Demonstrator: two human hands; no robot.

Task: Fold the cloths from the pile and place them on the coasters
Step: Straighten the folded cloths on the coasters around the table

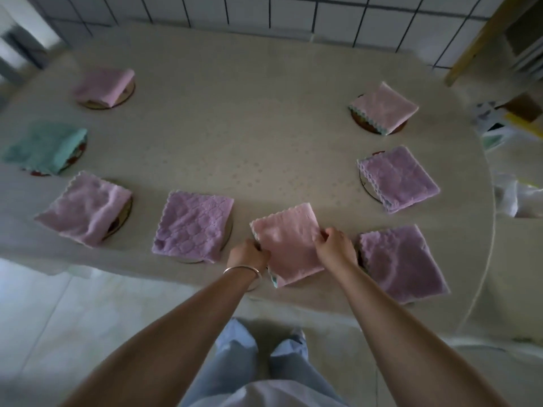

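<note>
A folded pink cloth (289, 239) lies at the near edge of the round table (235, 136). My left hand (248, 255) grips its left edge and my right hand (335, 245) pinches its right edge. A coaster under it is mostly hidden; only a sliver shows by my left wrist. Folded cloths rest on coasters all around: purple (192, 226), pink (85, 208), teal (44, 146), pink (104, 85), pink (385, 107), purple (398, 179) and purple (401, 261).
A tiled wall (264, 13) runs behind the table. White plastic bags (517, 198) and a wooden frame (482, 39) stand at the right. My legs in light trousers (258, 365) are below on the pale tiled floor.
</note>
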